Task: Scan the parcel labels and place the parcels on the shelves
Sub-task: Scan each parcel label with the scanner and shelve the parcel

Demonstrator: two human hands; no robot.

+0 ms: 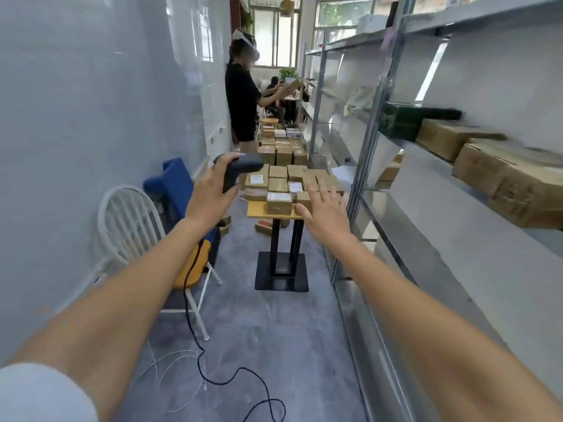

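Observation:
My left hand (210, 190) grips the handle of a dark barcode scanner (240, 167), whose black cable (195, 300) trails down to the floor. My right hand (324, 208) is stretched out with fingers spread, holding nothing, in front of several brown parcels (278, 185) with white labels stacked on a small yellow table (257, 211). Metal shelves (426, 214) run along the right; three cardboard boxes (499, 175) and a dark green box (402, 120) sit on one shelf.
A white chair (131, 226) with an orange seat stands at the left by the wall, a blue seat (173, 181) behind it. Another person (243, 99) handles a box farther down the aisle, beside more parcels (283, 144). White wires lie on the grey floor (274, 345).

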